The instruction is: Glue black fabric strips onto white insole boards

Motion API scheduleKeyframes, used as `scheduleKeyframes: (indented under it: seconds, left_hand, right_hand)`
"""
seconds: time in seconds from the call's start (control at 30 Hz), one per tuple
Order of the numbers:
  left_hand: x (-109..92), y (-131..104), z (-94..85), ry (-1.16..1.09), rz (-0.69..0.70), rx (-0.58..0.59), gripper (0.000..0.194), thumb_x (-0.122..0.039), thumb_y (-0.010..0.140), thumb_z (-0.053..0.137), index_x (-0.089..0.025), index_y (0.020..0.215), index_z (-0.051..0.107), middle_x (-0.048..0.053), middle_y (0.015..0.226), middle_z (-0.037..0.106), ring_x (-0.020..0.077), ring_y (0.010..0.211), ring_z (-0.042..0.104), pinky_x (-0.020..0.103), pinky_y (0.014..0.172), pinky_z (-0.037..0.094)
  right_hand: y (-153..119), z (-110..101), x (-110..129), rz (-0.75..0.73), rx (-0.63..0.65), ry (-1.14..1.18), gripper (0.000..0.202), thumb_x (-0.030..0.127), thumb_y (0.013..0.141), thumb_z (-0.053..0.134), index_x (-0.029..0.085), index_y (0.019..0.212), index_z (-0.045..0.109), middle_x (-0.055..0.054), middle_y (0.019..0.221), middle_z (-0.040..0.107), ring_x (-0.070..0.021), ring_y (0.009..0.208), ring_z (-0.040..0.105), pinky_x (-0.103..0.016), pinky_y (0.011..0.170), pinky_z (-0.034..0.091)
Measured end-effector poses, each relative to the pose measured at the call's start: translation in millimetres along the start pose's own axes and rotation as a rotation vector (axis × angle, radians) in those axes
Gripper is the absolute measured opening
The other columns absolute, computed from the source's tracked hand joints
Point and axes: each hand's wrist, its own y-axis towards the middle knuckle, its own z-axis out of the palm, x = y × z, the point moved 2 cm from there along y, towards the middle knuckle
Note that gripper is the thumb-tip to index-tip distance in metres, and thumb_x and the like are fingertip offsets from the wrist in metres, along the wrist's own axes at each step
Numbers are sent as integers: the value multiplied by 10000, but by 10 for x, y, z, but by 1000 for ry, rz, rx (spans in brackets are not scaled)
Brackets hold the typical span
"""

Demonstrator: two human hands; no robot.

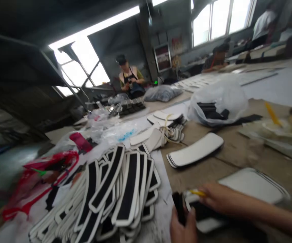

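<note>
My left hand (183, 224), at the bottom edge, is closed around a dark strip (178, 204) that stands up between thumb and fingers. To its right, my right hand (211, 197) has its fingers closed on a thin yellow tool (198, 193), over a white-edged black piece (208, 224). A stack of pale curved pieces (254, 184) lies beyond my right forearm. Left of my hands is a large heap of white-edged pieces with black centres (127, 189). Another small curved stack (196, 150) rests farther forward. The picture is blurred around both hands.
A clear bag with black pieces (218, 104) sits ahead, beside a tied bundle (166, 131). A red plastic bag (42, 179) is at left. A yellow-handled brush or stick (272, 114) stands at right. One person (132, 81) stands across the table; others are farther back.
</note>
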Motion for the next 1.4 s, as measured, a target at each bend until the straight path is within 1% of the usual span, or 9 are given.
scheduleKeyframes:
  seconds: [0.07, 0.17, 0.3, 0.43, 0.7, 0.83, 0.97, 1.2, 1.4]
  left_hand:
    - [86, -11, 8, -16, -17, -70, 468, -579, 747, 565, -147, 926, 595, -17, 574, 529, 133, 488, 467, 269, 482, 372]
    - [113, -21, 29, -35, 3, -67, 427, -569, 792, 507, -156, 876, 576, -70, 478, 421, 100, 446, 376, 234, 467, 310]
    - [76, -24, 38, -16, -19, -41, 396, -560, 756, 567, -171, 831, 542, -75, 505, 431, 94, 452, 373, 224, 459, 297]
    - [98, 12, 44, 43, 0, -113, 365, -498, 680, 681, -188, 790, 523, -80, 571, 456, 81, 470, 382, 225, 507, 339]
    - [107, 64, 71, 51, 20, -147, 239, -363, 705, 664, -190, 747, 506, -69, 623, 449, 104, 565, 437, 234, 578, 385]
    - [91, 78, 64, 55, 37, -150, 216, -343, 703, 658, -188, 766, 521, -65, 626, 463, 117, 590, 458, 239, 591, 396]
    - [118, 86, 52, 53, 35, -154, 234, -364, 701, 662, -187, 777, 529, -61, 635, 477, 120, 598, 465, 245, 611, 394]
    - [172, 105, 32, 85, -13, -168, 325, -461, 667, 679, -193, 777, 532, -64, 585, 464, 130, 566, 450, 264, 580, 378]
    - [161, 94, 39, 79, -12, -208, 419, -509, 596, 718, -180, 812, 576, -43, 577, 517, 140, 503, 470, 263, 481, 364]
  right_hand:
    - [-24, -92, 78, -18, 96, -57, 245, 284, 800, 453, 189, 793, 679, -101, 766, 688, -237, 689, 640, -297, 596, 437]
    - [27, -160, 96, -3, 169, -123, 256, 303, 814, 471, 155, 822, 680, -96, 742, 683, -210, 654, 621, -254, 544, 383]
    - [30, -168, 102, 28, 202, -125, 261, 311, 824, 483, 158, 867, 689, -92, 766, 690, -198, 664, 619, -235, 544, 371]
    - [24, -160, 114, -4, 199, -148, 262, 314, 827, 487, 161, 888, 690, -92, 786, 695, -199, 676, 621, -231, 552, 375]
    - [61, -157, 111, -29, 198, -225, 294, 361, 830, 485, 162, 892, 692, -100, 776, 690, -213, 661, 617, -248, 519, 344]
    - [-28, -296, 119, 0, 243, -262, 321, 450, 761, 580, 171, 877, 689, -87, 781, 685, -221, 665, 612, -247, 494, 325]
    - [-334, -544, 3, 65, 282, -373, 227, 372, 760, 601, 180, 857, 673, -75, 785, 670, -225, 692, 607, -254, 527, 331]
    - [-823, -988, -485, 241, 93, -304, 236, 371, 856, 480, 179, 827, 615, -65, 798, 643, -205, 724, 598, -249, 599, 381]
    - [-742, -970, -654, 381, -35, -471, 274, 386, 864, 464, 174, 954, 613, -111, 883, 667, -273, 840, 620, -299, 664, 402]
